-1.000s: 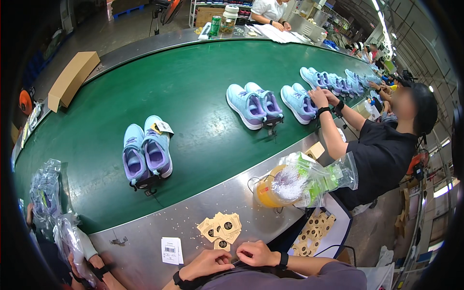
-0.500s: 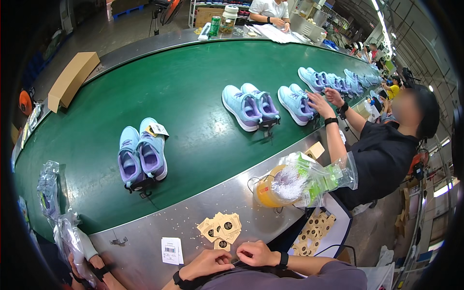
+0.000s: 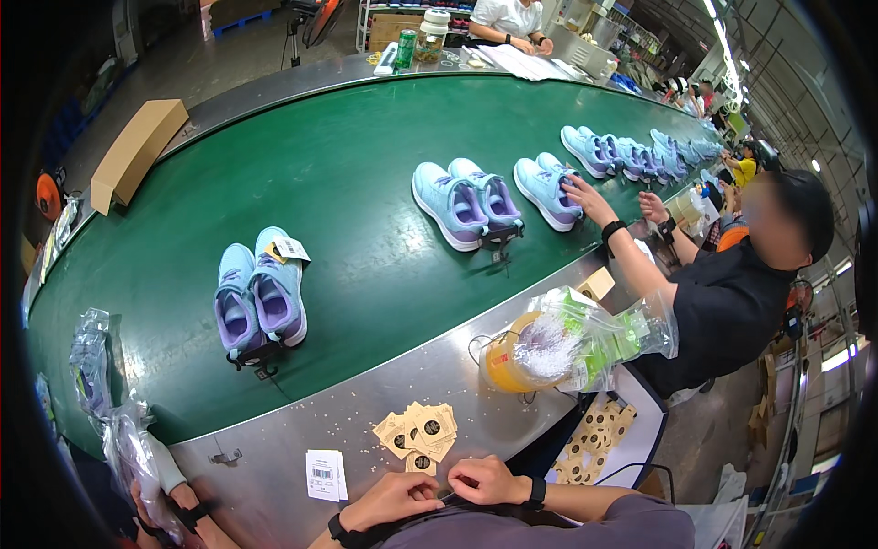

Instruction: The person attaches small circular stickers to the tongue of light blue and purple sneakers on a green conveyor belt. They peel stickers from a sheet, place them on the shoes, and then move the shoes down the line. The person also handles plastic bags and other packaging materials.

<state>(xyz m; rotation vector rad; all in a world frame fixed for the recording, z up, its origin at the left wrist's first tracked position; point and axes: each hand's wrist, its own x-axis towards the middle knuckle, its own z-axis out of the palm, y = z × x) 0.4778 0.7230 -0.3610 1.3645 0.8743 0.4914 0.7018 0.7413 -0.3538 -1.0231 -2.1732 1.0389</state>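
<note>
Both hands are working close together at the near edge of the steel ledge, fingertips meeting: the left hand and right hand are pinching something small and thin between them, too fine to identify, possibly a string or loop. Just ahead of the fingers a single brown tag is lying on the steel, and beyond it a fanned pile of brown tags is sitting near the ledge's middle. A white barcode label is lying to the left of the hands. Judging from this, keeping the pinch tight and low over the ledge, and drawing one tag at a time from the pile, looks like the tidy way to go. Further out, on the green conveyor belt, a pair of light blue shoes is sitting toward the near-left edge. A co-worker in black is reaching for another pair at the right edge.
</note>
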